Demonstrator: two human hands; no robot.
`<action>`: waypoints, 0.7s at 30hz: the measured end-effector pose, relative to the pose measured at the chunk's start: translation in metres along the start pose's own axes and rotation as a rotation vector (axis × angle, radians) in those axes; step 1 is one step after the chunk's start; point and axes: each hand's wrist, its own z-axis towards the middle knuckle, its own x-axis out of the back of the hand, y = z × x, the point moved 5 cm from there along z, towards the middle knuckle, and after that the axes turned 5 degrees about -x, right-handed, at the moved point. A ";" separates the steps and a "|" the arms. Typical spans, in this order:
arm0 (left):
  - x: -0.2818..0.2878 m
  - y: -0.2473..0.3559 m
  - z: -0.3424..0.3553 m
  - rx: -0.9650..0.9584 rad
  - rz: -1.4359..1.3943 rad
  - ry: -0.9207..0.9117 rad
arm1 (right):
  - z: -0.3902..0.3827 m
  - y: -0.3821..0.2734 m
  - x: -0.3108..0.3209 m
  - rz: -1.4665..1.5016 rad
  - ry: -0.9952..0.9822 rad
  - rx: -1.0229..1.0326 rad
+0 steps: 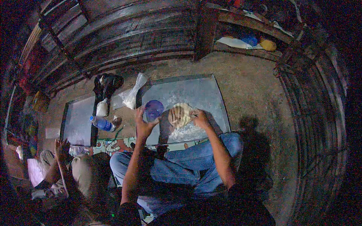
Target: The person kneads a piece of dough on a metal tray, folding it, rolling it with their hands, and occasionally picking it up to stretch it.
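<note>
Left hand point(145, 125), grip spread beside purple bowl point(154, 109); right hand point(201, 119) pinching dough point(178, 117) edge; left, blue bottle point(102, 123), label illegible.

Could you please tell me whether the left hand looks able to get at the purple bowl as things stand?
Very likely yes: the left hand is at the near edge of the purple bowl, and nothing appears to stand between them.

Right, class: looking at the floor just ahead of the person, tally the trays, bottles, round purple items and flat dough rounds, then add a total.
Trays: 2 (left tray, right tray)
Bottle: 1
Round purple item: 1
Flat dough round: 1
Total: 5
</note>
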 end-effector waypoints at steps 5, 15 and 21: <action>-0.042 0.006 0.003 -0.259 0.228 -0.142 | -0.010 -0.027 0.018 -0.345 0.058 0.005; -0.078 -0.013 0.001 -0.217 0.349 -0.380 | -0.032 -0.077 0.018 -0.393 0.046 -0.008; -0.079 -0.025 -0.002 -0.202 0.445 -0.359 | -0.032 -0.083 0.017 -0.296 0.016 -0.012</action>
